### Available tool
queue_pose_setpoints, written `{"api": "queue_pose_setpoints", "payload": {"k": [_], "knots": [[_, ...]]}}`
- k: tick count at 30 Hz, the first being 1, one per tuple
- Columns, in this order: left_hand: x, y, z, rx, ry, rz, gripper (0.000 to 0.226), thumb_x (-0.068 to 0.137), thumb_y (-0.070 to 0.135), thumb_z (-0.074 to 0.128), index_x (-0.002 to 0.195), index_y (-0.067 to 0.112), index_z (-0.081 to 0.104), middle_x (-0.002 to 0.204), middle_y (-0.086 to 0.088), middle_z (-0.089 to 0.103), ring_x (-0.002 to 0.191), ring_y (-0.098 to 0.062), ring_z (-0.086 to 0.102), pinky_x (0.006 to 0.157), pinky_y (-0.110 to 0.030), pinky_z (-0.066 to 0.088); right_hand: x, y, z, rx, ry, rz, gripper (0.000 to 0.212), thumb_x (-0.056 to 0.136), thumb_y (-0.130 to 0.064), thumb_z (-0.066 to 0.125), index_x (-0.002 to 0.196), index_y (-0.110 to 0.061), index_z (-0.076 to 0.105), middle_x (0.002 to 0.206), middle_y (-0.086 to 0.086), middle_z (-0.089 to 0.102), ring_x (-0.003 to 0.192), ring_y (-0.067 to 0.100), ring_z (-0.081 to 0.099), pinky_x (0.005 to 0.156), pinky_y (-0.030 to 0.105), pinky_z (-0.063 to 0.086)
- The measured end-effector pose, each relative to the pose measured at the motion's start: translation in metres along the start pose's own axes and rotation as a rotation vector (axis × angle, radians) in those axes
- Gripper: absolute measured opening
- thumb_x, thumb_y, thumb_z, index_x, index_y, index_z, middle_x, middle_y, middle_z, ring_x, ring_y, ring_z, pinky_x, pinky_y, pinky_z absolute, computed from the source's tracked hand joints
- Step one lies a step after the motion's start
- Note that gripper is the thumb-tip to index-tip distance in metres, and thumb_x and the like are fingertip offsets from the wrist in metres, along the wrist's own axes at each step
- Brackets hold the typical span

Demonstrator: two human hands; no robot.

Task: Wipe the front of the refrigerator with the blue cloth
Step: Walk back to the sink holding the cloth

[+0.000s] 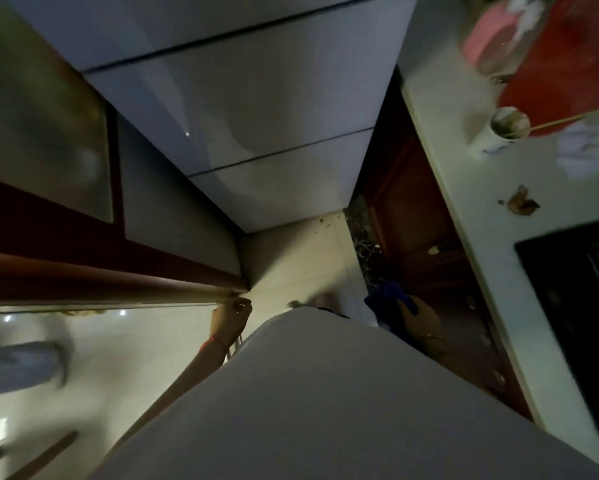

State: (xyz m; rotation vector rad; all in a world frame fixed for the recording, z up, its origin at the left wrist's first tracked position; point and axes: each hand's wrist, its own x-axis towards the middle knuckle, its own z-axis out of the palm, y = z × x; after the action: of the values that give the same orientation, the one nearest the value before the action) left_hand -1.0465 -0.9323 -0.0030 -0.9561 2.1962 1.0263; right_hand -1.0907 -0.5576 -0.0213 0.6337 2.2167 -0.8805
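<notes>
**Cloth in the right hand, fridge front ahead and not yet touched**

Starting at the left, a wooden cabinet edge (111, 292) is running across the view, and the left hand (230, 318) is hanging just beneath its end, fingers loosely curled. It is holding nothing that can be made out; whether it is touching the wood is unclear, since the picture is dim and blurred.

Moving to the middle, the refrigerator (256, 109) is filling the upper centre, its pale glossy front split by dark seams between the doors and narrowing down towards the floor. The person's light garment (325, 393) is covering the lower centre.

Further right, the right hand (421, 320) is clenching the blue cloth (388, 303), which is bunching out of the fist on its left and upper side. The cloth is sitting low by the fridge's lower right corner, beside a dark wooden cabinet front (405, 209), and appears to be apart from the fridge face.

The fridge front is lying up and to the left of the gripped cloth, its long axis running upward away from the floor. The right hand is already carrying the cloth, so a lift up and leftward onto the panel seems to be what is needed.

At the far right, a pale counter (471, 188) is carrying a small cup (507, 128).
</notes>
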Motion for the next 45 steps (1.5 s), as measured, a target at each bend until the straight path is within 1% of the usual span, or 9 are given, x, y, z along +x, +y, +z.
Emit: {"api": "queue_pose_setpoints", "payload": {"k": [4, 10, 17, 22, 26, 36, 39, 43, 45], "knots": [[0.020, 0.027, 0.002, 0.047, -0.046, 0.027, 0.044, 0.077, 0.038, 0.054, 0.099, 0.006, 0.075, 0.099, -0.018, 0.074, 0.096, -0.030, 0.065, 0.077, -0.028, 0.039, 0.009, -0.001, -0.016, 0.097, 0.085, 0.052, 0.044, 0.099, -0.031, 0.050, 0.134, -0.004, 0.050, 0.132, 0.025, 0.054, 0.118, 0.042, 0.052, 0.099, 0.045, 0.041], [0.064, 0.080, 0.008, 0.207, -0.136, 0.118, 0.048, 0.068, 0.041, 0.043, 0.076, 0.001, 0.067, 0.086, -0.022, 0.070, 0.092, -0.036, 0.068, 0.087, -0.041, 0.052, -0.007, 0.006, -0.029, 0.305, 0.256, 0.168, 0.052, 0.097, -0.030, 0.053, 0.139, 0.000, 0.044, 0.138, 0.026, 0.050, 0.126, 0.043, 0.047, 0.104, 0.045, 0.038], [0.127, 0.187, 0.028, 0.668, -0.393, 0.375, 0.046, 0.091, 0.038, 0.049, 0.113, 0.003, 0.067, 0.114, -0.020, 0.070, 0.108, -0.036, 0.066, 0.095, -0.036, 0.051, -0.055, 0.032, 0.027, 0.777, 0.530, 0.579, 0.051, 0.096, -0.030, 0.056, 0.138, -0.002, 0.047, 0.136, 0.025, 0.053, 0.123, 0.043, 0.049, 0.103, 0.044, 0.039], [0.136, 0.255, 0.048, 1.046, -0.573, 0.696, 0.049, 0.090, 0.041, 0.043, 0.104, 0.004, 0.072, 0.115, -0.019, 0.069, 0.106, -0.035, 0.063, 0.090, -0.034, 0.047, -0.106, 0.016, 0.108, 1.159, 0.751, 0.865, 0.042, 0.094, -0.029, 0.058, 0.129, -0.005, 0.056, 0.123, 0.023, 0.062, 0.111, 0.040, 0.058, 0.096, 0.042, 0.044], [0.124, 0.288, 0.085, 1.197, -0.714, 0.868, 0.027, 0.097, 0.020, 0.052, 0.105, 0.003, 0.072, 0.116, -0.018, 0.070, 0.107, -0.036, 0.063, 0.098, -0.037, 0.048, -0.148, -0.021, 0.194, 1.474, 0.844, 1.107, 0.043, 0.093, -0.034, 0.059, 0.127, -0.009, 0.058, 0.117, 0.017, 0.065, 0.101, 0.033, 0.060, 0.092, 0.039, 0.047], [0.003, 0.253, 0.202, 1.651, -0.993, 1.205, 0.027, 0.096, 0.014, 0.054, 0.114, 0.002, 0.069, 0.119, -0.017, 0.069, 0.111, -0.033, 0.062, 0.096, -0.033, 0.047, -0.194, -0.099, 0.328, 2.125, 0.980, 1.526, 0.050, 0.092, -0.032, 0.061, 0.131, -0.001, 0.055, 0.126, 0.021, 0.060, 0.104, 0.034, 0.057, 0.092, 0.039, 0.044], [-0.038, 0.226, 0.233, 1.743, -1.010, 1.285, 0.028, 0.096, 0.018, 0.054, 0.114, 0.004, 0.070, 0.122, -0.017, 0.068, 0.114, -0.032, 0.062, 0.101, -0.035, 0.047, -0.214, -0.088, 0.348, 2.279, 1.081, 1.540, 0.048, 0.093, -0.029, 0.061, 0.129, 0.002, 0.055, 0.120, 0.022, 0.061, 0.092, 0.029, 0.054, 0.082, 0.034, 0.039], [-0.086, 0.186, 0.271, 1.798, -1.012, 1.361, 0.028, 0.095, 0.020, 0.056, 0.115, 0.005, 0.070, 0.123, -0.015, 0.069, 0.117, -0.031, 0.061, 0.101, -0.033, 0.046, -0.254, -0.045, 0.363, 2.327, 1.237, 1.544, 0.043, 0.092, -0.032, 0.062, 0.120, 0.000, 0.057, 0.110, 0.022, 0.064, 0.084, 0.034, 0.061, 0.080, 0.041, 0.052], [-0.102, 0.168, 0.286, 1.855, -0.988, 1.369, 0.025, 0.096, 0.018, 0.056, 0.110, 0.004, 0.071, 0.120, -0.018, 0.069, 0.113, -0.031, 0.062, 0.095, -0.033, 0.046, -0.276, -0.016, 0.368, 2.275, 1.285, 1.610, 0.049, 0.091, -0.035, 0.062, 0.126, -0.001, 0.057, 0.116, 0.023, 0.064, 0.097, 0.038, 0.063, 0.088, 0.044, 0.052]]}}
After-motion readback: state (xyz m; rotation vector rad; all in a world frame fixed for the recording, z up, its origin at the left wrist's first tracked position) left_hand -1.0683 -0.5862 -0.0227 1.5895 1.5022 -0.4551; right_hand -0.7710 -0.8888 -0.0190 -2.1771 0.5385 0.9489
